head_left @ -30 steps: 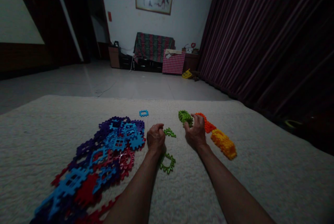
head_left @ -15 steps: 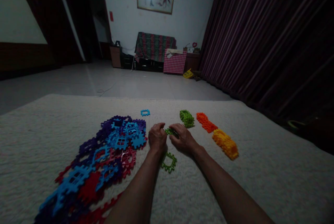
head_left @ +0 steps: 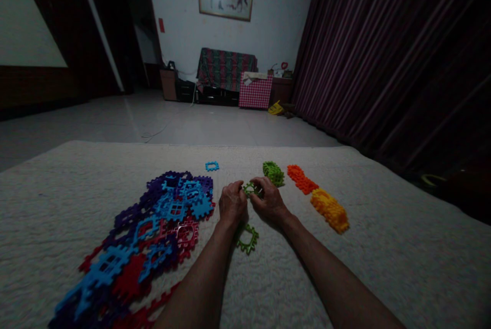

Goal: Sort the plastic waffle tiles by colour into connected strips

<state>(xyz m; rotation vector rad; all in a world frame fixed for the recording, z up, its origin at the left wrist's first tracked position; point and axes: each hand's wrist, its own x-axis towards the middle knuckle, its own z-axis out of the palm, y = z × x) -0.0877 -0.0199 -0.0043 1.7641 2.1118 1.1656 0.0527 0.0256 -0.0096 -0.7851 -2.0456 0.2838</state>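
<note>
My left hand (head_left: 232, 202) and my right hand (head_left: 269, 199) meet over the white rug (head_left: 345, 278), both pinching a small green toothed tile (head_left: 252, 189) between their fingertips. Another green frame tile (head_left: 247, 239) lies flat just below my left wrist. A stack of green tiles (head_left: 273, 173) stands a little beyond my right hand. To its right lie an orange stack (head_left: 302, 179) and a yellow stack (head_left: 330, 210).
A big heap of purple, blue and red tiles (head_left: 153, 226) spreads over the rug on the left. One blue tile (head_left: 211, 166) lies alone farther out. Beyond the rug are tiled floor, a covered cabinet (head_left: 226, 75) at the far wall and dark curtains (head_left: 383, 52) along the right.
My right hand left the green stack, swung left to the loose green tile and took hold of it. Both hands now hold that tile slightly lifted between them.
</note>
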